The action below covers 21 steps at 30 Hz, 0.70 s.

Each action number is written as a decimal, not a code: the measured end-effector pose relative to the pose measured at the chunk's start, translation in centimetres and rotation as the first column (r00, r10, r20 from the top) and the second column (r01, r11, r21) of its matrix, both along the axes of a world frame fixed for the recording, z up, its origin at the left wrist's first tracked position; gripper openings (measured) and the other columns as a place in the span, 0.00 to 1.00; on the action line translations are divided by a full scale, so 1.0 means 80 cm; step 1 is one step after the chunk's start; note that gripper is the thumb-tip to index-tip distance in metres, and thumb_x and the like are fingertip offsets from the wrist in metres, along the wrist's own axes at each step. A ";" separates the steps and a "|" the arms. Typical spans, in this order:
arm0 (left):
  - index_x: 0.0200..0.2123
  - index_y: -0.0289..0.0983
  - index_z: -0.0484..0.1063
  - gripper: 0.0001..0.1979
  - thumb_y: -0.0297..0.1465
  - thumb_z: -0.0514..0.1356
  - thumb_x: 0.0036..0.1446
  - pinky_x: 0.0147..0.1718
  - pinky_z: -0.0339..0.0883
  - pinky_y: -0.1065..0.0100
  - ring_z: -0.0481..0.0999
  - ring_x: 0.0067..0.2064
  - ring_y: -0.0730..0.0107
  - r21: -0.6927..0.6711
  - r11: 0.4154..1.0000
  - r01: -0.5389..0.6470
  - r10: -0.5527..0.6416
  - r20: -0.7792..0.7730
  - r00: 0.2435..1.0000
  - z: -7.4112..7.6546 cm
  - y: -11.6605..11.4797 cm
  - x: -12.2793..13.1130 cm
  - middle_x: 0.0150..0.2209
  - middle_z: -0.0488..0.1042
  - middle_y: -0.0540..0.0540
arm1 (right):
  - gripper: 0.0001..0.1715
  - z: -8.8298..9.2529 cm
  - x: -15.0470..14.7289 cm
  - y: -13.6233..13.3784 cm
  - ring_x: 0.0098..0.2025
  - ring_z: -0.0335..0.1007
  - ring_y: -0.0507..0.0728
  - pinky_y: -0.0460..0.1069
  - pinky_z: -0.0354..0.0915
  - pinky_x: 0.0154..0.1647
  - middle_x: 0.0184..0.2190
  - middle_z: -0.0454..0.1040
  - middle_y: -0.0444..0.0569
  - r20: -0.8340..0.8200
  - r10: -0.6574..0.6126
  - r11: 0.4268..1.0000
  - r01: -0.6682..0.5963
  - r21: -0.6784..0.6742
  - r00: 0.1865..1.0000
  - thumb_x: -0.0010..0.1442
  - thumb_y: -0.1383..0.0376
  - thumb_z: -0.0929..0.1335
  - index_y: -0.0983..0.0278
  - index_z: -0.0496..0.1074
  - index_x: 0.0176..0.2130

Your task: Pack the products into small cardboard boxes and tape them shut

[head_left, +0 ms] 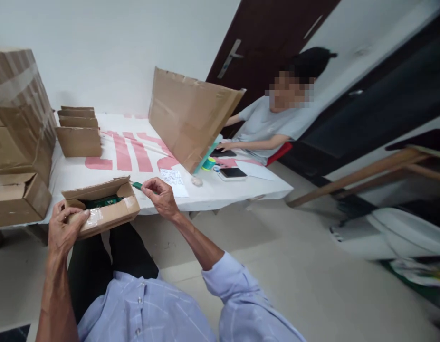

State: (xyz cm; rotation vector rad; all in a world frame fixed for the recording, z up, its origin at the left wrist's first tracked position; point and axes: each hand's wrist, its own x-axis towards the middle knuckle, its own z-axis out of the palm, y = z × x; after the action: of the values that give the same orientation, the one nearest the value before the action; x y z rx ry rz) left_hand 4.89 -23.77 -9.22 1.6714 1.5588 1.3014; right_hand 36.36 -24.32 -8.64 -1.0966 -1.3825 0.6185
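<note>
My left hand (65, 225) grips the left end of a small open cardboard box (115, 216), thumb over its near wall. The box is tilted toward me at the table's front edge. Dark green items (104, 202) lie inside it; their kind is too small to make out. Just right of the box, my right hand (159, 195) pinches a small flat green piece (137, 185) between thumb and fingers. That piece points toward the box's far right corner, outside the box.
Upright cardboard pieces (79, 141) and large cartons (18, 109) stand at the left. A leaning cardboard sheet (191, 111) partly hides a seated person (266, 126). Near the table's (255, 191) right end lie a phone (233, 173), a green tape roll (208, 164) and a written sheet (172, 176).
</note>
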 end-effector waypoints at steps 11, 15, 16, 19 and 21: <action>0.27 0.40 0.81 0.21 0.48 0.70 0.31 0.69 0.60 0.53 0.72 0.65 0.45 -0.103 0.984 -0.143 0.150 0.061 0.987 0.036 0.045 0.005 0.47 0.78 0.43 | 0.14 -0.075 0.229 0.017 0.33 0.68 0.55 0.51 0.66 0.39 0.28 0.73 0.43 0.039 -0.541 0.839 0.542 -0.051 0.840 0.52 0.52 0.70 0.60 0.70 0.30; 0.26 0.41 0.82 0.21 0.46 0.71 0.26 0.69 0.60 0.51 0.74 0.62 0.44 -0.163 0.958 -0.235 0.249 0.067 0.966 0.049 0.066 0.007 0.49 0.79 0.46 | 0.11 -0.089 0.301 0.032 0.32 0.65 0.55 0.51 0.65 0.40 0.25 0.70 0.42 0.057 -0.639 0.764 0.641 -0.070 0.767 0.50 0.56 0.69 0.59 0.66 0.28; 0.26 0.42 0.82 0.21 0.46 0.71 0.25 0.69 0.60 0.50 0.75 0.62 0.44 -0.169 0.951 -0.258 0.271 0.060 0.961 0.052 0.071 0.008 0.49 0.80 0.47 | 0.10 -0.092 0.315 0.038 0.32 0.64 0.55 0.51 0.65 0.41 0.25 0.69 0.41 0.065 -0.655 0.749 0.658 -0.076 0.753 0.50 0.57 0.69 0.59 0.65 0.27; 0.26 0.43 0.82 0.20 0.45 0.72 0.25 0.68 0.62 0.48 0.75 0.61 0.43 -0.169 0.937 -0.306 0.320 0.061 0.945 0.055 0.082 0.007 0.45 0.80 0.50 | 0.09 -0.104 0.348 0.058 0.33 0.64 0.55 0.51 0.65 0.42 0.25 0.69 0.41 0.088 -0.689 0.714 0.694 -0.088 0.720 0.49 0.58 0.68 0.58 0.65 0.27; 0.27 0.45 0.82 0.19 0.45 0.73 0.26 0.67 0.64 0.46 0.76 0.60 0.44 -0.145 0.935 -0.323 0.335 0.063 0.940 0.050 0.090 0.002 0.42 0.80 0.51 | 0.08 -0.113 0.363 0.069 0.34 0.64 0.55 0.51 0.66 0.42 0.25 0.70 0.41 0.100 -0.700 0.701 0.707 -0.092 0.707 0.49 0.59 0.68 0.58 0.65 0.27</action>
State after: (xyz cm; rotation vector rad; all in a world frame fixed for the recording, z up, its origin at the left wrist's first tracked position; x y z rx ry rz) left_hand 5.09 -16.57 -5.19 1.2917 1.8865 1.3761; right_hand 65.41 -18.80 -17.65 -1.6358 -0.8541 0.0965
